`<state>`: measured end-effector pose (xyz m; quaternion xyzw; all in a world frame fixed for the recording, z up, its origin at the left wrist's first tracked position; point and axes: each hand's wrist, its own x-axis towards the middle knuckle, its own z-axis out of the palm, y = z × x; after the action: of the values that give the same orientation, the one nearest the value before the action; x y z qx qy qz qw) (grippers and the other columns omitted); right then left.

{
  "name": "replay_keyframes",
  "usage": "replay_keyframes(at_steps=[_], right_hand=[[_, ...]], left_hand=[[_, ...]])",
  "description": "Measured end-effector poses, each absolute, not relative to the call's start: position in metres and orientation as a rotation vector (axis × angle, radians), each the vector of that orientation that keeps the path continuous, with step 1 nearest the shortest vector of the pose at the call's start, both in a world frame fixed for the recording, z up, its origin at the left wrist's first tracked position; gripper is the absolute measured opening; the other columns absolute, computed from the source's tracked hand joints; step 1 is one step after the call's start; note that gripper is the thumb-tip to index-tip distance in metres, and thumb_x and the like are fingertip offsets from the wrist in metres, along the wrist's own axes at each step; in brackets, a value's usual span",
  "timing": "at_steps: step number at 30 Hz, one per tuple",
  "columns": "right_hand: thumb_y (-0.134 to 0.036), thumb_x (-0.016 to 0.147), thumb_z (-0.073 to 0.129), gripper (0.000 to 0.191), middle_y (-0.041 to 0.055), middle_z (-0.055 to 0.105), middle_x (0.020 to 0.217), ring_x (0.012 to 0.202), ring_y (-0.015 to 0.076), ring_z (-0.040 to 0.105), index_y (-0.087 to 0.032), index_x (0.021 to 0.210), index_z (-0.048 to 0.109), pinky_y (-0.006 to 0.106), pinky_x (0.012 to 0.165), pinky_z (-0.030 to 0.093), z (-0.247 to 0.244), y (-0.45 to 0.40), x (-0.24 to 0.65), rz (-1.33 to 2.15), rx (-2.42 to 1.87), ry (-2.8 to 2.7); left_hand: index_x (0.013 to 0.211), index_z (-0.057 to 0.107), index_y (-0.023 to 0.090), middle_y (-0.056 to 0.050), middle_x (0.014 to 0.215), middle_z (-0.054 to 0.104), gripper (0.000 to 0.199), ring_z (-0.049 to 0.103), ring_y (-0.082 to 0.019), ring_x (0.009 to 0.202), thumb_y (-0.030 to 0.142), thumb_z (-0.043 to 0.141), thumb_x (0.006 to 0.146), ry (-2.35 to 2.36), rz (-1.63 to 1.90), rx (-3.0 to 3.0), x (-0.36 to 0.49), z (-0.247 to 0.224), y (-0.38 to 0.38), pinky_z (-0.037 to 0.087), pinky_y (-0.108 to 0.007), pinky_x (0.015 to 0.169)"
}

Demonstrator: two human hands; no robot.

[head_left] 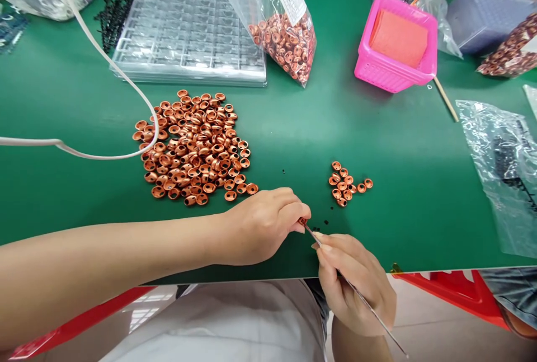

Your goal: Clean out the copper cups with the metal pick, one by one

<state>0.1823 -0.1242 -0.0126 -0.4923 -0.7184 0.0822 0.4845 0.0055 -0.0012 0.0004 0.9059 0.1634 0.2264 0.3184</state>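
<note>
My left hand (264,225) pinches a small copper-coloured ring-shaped part (302,221) between thumb and forefinger, near the table's front edge. In my right hand (361,278) is a thin metal tweezers-like tool (363,300), held like a pen. Its tip meets the part; whether it grips anything there is hidden. A large pile of similar copper-coloured parts (197,149) lies beyond my left forearm. Farther right sits a small group of them (343,184). Several tiny black bits (326,222) are scattered close to my fingers.
Clear plastic trays (188,26) are stacked at the back, beside a bag of copper parts (289,43). A pink basket (396,74) holds orange-red sheets. A white cable (104,156) loops over the pile's left side. At right lies a clear bag (499,183) with black pieces.
</note>
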Motion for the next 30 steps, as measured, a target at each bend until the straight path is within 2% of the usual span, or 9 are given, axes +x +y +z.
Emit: replay_keyframes(at_steps=[3,8,24,30], right_hand=[[0.011,0.070,0.063,0.049,0.0141,0.070,0.105,0.092,0.0188,0.068,-0.009,0.114,0.060,0.034,0.072,0.062,-0.0118,-0.1234,0.1811,0.225,-1.209,-1.747],[0.011,0.071,0.061,0.048,0.0089,0.071,0.098,0.085,0.0163,0.069,-0.016,0.111,0.061,0.032,0.067,0.061,-0.0097,-0.1205,0.1775,0.233,-1.251,-1.610],[0.009,0.071,0.060,0.046,0.0074,0.072,0.096,0.084,0.0197,0.070,-0.016,0.109,0.063,0.037,0.065,0.061,-0.0165,-0.1229,0.1784,0.272,-1.231,-1.418],[0.005,0.074,0.060,0.039,0.0056,0.072,0.092,0.080,0.0198,0.070,-0.017,0.105,0.064,0.037,0.062,0.061,-0.0197,-0.1243,0.1761,0.226,-1.241,-1.301]], left_hand=[[0.094,0.058,0.010,-0.008,0.081,0.064,0.015,0.054,-0.016,0.074,0.012,0.044,0.096,0.433,0.595,2.354,0.0064,0.0007,-0.0006,0.047,-0.027,0.066],[0.098,0.059,0.012,-0.006,0.085,0.066,0.010,0.058,-0.015,0.078,0.012,0.049,0.095,0.440,0.599,2.271,0.0084,0.0007,0.0013,0.048,-0.026,0.072],[0.102,0.059,0.016,-0.002,0.086,0.067,0.010,0.058,-0.013,0.080,0.013,0.054,0.093,0.411,0.603,2.142,0.0081,-0.0041,0.0047,0.047,-0.022,0.073],[0.103,0.059,0.014,-0.005,0.087,0.066,0.011,0.057,-0.014,0.079,0.013,0.052,0.094,0.408,0.609,2.212,0.0061,-0.0017,0.0035,0.047,-0.024,0.073]])
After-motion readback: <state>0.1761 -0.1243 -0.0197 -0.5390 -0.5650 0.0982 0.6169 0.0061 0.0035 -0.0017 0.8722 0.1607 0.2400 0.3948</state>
